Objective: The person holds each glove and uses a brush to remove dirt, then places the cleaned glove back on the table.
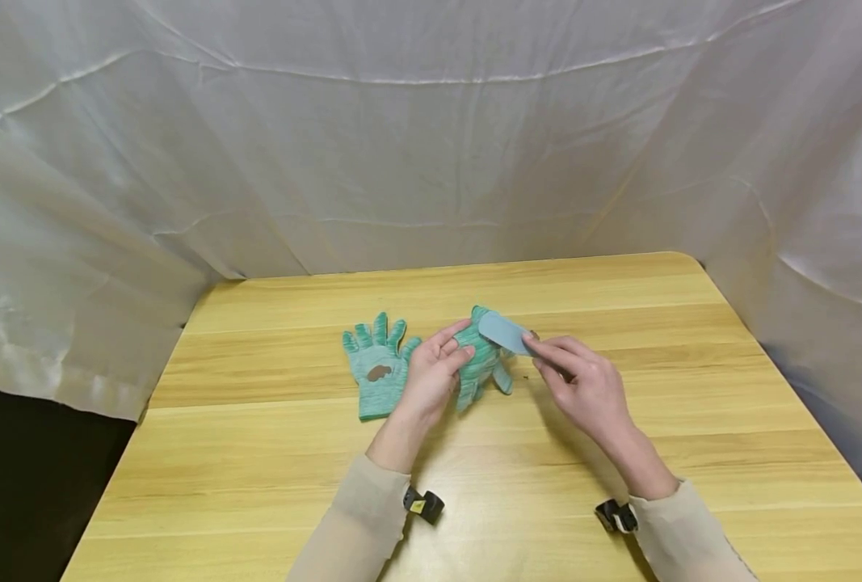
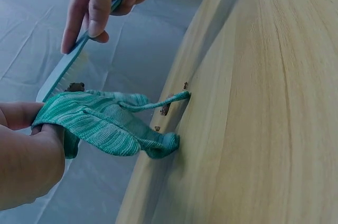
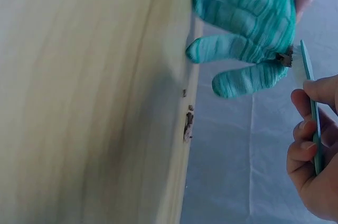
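Observation:
My left hand (image 1: 427, 380) pinches a green striped knit glove (image 1: 480, 362) between thumb and fingers, its glove fingers hanging down toward the table. In my right hand (image 1: 592, 390) is a light blue brush (image 1: 503, 333), gripped by its handle. The right wrist view shows the brush's white bristles (image 3: 299, 64) right at a dark brown clump (image 3: 285, 56) on the held glove. To the left of that hand, a second green glove (image 1: 372, 356) lies flat with its fingers spread away from me. A brown stain (image 1: 379, 373) marks its middle.
Brown crumbs (image 3: 188, 123) lie on the wooden table (image 1: 256, 469) below the held glove. Pale grey curtains (image 1: 431, 162) hang behind the table and at both sides. A small black camera (image 1: 423, 504) sits at the left wrist.

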### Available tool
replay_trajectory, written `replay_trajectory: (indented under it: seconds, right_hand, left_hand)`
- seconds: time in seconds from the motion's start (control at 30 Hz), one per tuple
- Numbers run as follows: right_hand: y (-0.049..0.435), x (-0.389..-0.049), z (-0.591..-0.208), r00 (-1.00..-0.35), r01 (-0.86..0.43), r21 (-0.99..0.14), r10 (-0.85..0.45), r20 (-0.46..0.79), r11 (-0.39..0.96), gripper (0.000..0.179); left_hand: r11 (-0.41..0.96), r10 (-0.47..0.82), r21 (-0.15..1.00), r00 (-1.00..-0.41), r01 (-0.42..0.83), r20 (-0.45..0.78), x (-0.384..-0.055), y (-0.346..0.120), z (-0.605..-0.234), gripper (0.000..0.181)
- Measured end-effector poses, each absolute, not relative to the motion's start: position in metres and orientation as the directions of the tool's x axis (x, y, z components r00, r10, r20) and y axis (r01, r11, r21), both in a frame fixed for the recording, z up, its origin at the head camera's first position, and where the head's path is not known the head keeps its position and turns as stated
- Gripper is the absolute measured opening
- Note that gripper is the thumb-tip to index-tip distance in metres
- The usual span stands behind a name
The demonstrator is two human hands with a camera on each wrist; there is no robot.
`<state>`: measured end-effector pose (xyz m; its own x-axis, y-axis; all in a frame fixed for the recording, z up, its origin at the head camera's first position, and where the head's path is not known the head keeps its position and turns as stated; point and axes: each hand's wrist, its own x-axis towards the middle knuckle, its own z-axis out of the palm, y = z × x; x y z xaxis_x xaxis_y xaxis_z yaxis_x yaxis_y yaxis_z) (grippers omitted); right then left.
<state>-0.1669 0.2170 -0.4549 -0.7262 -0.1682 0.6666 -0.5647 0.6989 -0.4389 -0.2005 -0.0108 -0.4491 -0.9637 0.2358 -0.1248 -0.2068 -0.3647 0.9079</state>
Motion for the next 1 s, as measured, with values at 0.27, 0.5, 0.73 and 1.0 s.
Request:
replay_trajectory:
  seconds: [0.27, 0.5, 0.73, 1.0]
  right_hand:
    - [0.2155, -0.1633, -0.4546, -0.775, -0.565, -0.583, -0.133, 0.618, 0.583, 0.044]
    - [0.212, -0.1634, -0.4562, -0.748, -0.605, -0.551, -0.174, 0.641, 0.575, 0.044]
    - [0.2124, -0.1658, -0.4563, -0.71, -0.615, -0.472, -0.184, 0.679, 0.632, 0.041]
    - [0.2169, -0.1677, -0.4552, -0.719, -0.583, -0.469, -0.154, 0.677, 0.663, 0.039]
  left_hand:
    - [-0.355, 0.233, 0.911, -0.964, -0.209, -0.13, -0.1994, -0.0101, -0.447, 0.049]
    - [-0.36, 0.236, 0.909, -0.963, -0.209, -0.128, -0.1987, -0.0099, -0.4481, 0.051]
    - [-0.403, 0.245, 0.888, -0.961, -0.221, -0.128, -0.1992, -0.0124, -0.4471, 0.049]
    - [-0.455, 0.263, 0.857, -0.956, -0.242, -0.13, -0.201, -0.0122, -0.447, 0.05]
